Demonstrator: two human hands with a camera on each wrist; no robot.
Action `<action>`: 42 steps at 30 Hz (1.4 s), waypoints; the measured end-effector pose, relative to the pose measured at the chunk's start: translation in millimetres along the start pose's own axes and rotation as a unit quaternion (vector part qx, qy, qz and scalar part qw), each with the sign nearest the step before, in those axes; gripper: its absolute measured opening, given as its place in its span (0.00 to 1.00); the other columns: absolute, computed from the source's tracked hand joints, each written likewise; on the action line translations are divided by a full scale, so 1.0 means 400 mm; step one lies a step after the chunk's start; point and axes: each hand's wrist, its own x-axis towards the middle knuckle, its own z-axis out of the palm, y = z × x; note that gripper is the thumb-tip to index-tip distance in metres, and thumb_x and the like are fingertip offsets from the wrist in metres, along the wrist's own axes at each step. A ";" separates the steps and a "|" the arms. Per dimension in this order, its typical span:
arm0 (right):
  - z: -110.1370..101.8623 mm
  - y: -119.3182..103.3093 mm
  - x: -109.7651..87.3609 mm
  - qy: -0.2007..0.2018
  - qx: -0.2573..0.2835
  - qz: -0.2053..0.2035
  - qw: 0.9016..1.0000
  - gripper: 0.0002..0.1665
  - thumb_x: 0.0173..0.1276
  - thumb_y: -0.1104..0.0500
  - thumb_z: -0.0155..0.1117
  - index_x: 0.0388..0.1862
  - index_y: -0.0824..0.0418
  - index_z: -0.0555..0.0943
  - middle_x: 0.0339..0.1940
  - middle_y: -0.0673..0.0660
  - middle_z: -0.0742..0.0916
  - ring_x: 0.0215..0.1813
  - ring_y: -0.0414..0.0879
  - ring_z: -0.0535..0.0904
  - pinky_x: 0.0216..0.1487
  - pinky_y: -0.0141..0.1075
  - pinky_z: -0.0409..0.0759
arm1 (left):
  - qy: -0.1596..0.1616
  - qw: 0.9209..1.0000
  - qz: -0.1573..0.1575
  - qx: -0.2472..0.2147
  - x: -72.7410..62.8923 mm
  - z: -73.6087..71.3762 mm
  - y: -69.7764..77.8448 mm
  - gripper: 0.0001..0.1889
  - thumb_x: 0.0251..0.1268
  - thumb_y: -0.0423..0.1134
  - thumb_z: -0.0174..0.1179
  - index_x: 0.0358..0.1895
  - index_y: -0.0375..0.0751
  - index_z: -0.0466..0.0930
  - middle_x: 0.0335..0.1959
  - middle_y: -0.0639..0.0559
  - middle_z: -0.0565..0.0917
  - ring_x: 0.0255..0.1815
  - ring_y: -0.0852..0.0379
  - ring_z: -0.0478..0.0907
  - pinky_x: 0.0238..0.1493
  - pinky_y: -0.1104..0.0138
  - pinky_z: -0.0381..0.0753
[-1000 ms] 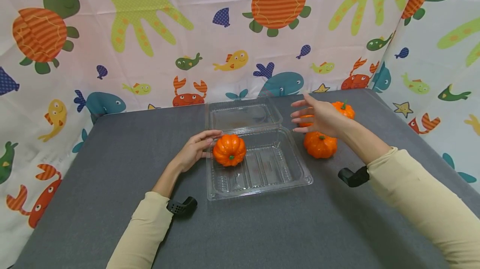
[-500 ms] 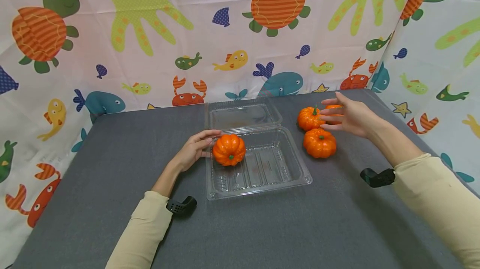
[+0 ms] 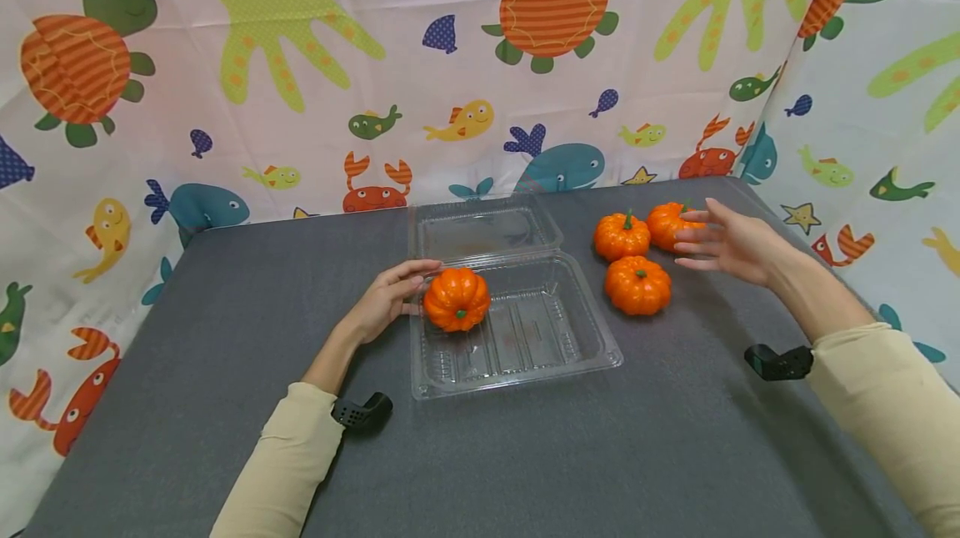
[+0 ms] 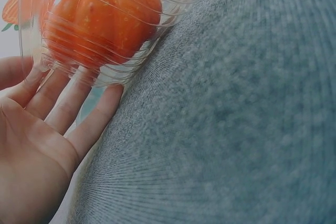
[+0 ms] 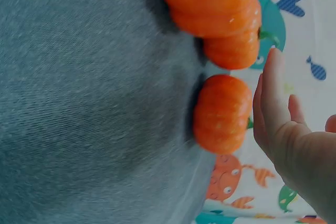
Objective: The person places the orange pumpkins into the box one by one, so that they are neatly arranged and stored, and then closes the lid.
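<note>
A clear plastic clamshell box lies on the table with its lid folded back. Inside, at its left end, sits a small orange pumpkin. My left hand touches the box's left side; in the left wrist view its outstretched fingers lie against the clear wall, just outside the pumpkin. To the right of the box stand a front pumpkin, a back-left pumpkin and a back-right pumpkin. My right hand, fingers spread and holding nothing, hovers beside the back-right one, partly covering it.
Grey cloth covers the table. A white curtain printed with sea animals hangs along the back and sides. Black cameras are strapped to the left wrist and right wrist.
My right hand has moved right, away from the space over the pumpkins, uncovering the back-left one and most of the back-right one. My left hand, the box and the pumpkin inside stay put.
</note>
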 end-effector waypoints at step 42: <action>-0.011 0.105 0.026 -0.136 -0.166 0.071 0.974 0.33 0.76 0.56 0.49 0.75 0.54 0.51 0.68 0.56 0.65 0.61 0.54 0.69 0.59 0.53 0.70 | -0.009 1.000 0.000 0.001 -0.001 0.007 0.003 0.23 0.76 0.35 0.40 0.68 0.26 0.60 0.68 0.35 0.63 0.58 0.53 0.71 0.45 0.60 0.78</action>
